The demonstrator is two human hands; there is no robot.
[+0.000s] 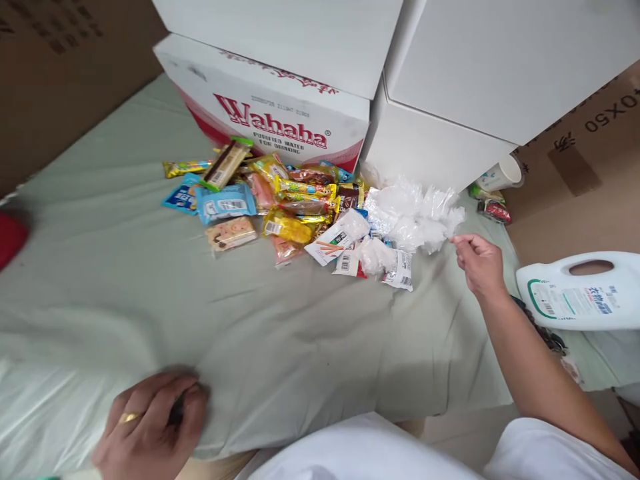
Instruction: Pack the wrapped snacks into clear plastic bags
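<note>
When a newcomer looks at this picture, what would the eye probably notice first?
Probably the colourful heap of packaged snacks on the pale green cloth, just in front of the white carton with big red "Wahaha" lettering. Next might come the crumpled clear plastic at the heap's right side, and then the white bottle with a handle near the right edge.

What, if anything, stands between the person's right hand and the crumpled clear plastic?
Nothing visible does: the right hand has its fingertips pinched at the right edge of the crumpled clear plastic. The paper cup is behind and the white bottle off to the right, both out of the way.
</note>
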